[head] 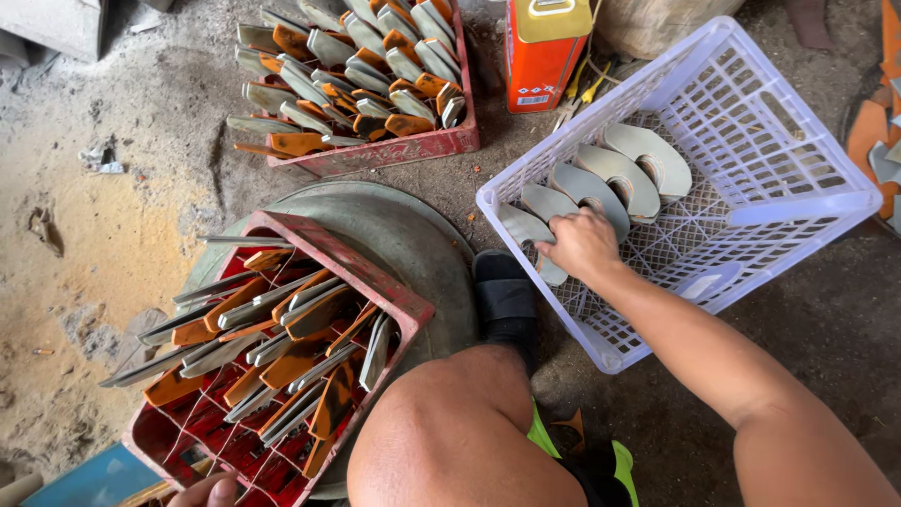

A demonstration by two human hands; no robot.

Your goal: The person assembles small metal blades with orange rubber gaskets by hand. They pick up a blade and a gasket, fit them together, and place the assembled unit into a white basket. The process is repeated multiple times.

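My right hand [580, 243] reaches into a white plastic basket [807, 202] at the right and rests on the nearest of a row of grey curved metal blades [619, 174] lying inside; its fingers curl over a blade [526, 228] at the basket's near-left corner. My left hand [208, 491] shows only at the bottom edge, fingers on the near rim of a red crate [394, 299] tilted toward me and packed with knives with orange handles [291, 329]. My knee fills the bottom middle.
A second red crate [394, 150] of orange-handled knives stands at the back. A large round metal basin [413, 235] lies under the near crate. An orange tin can [542, 52] stands at the top. Sandy ground spreads left; scrap pieces [878, 141] lie far right.
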